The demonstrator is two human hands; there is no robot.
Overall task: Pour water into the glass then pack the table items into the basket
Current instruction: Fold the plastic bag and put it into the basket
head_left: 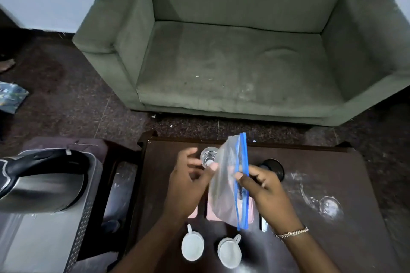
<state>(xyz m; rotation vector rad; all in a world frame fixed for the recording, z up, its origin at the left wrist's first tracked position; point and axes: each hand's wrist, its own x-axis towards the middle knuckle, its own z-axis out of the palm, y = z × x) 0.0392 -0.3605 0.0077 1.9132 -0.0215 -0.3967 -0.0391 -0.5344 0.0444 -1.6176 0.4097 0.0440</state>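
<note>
Both my hands hold a clear zip bag [224,182] with a blue seal strip above the dark wooden table [321,239]. My left hand [188,186] pinches the bag's left edge with the thumb. My right hand [259,186] pinches the blue strip. Behind the bag stands a clear glass [208,157], partly hidden. Two white cups [192,246] [229,251] sit at the table's near edge. A pink flat item [211,214] lies under the bag. A steel kettle [42,184] sits at the left on a metal basket [55,239].
A dark round object [275,167] stands behind my right hand. Water marks and a clear object [328,206] lie on the table's right part. A green sofa [244,51] faces the table. Dark floor lies between them.
</note>
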